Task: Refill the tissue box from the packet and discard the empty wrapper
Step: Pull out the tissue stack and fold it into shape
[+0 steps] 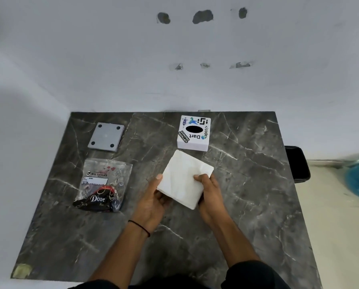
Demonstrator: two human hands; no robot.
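Tissue stack (184, 178) is what the grip holds. The left hand (153, 197) cups its near-left corner with the thumb laid up along the edge. The right hand (209, 190) pinches the right edge, thumb on top and fingers underneath. Both hands are closed on the stack, which is tilted and, as far as I can judge, clear of the counter (247, 195). Just beyond the grip stands the tissue box (194, 133), white with stickers, its dark oval slot facing up. Well to the left of the grip and farther away lies a grey base plate (106, 137), four dark feet showing. Nearer on that same side lies the clear wrapper (107, 174), flat, with a dark Dove packet (95, 200) at its near end; inside or under it, I cannot tell.

Loading looks like the step in hand. The stack will not pass through the slot, so the box probably needs turning over to take it from the underside, and that needs one hand free. It would be best to let the left hand carry the stack flat from beneath, pressing lightly so the sheets stay squared, while the right hand tips the box. Line the corners up before lowering, since loose sheets catch and crumple against a wall. Fitting the plate and binning the wrapper are not yet done
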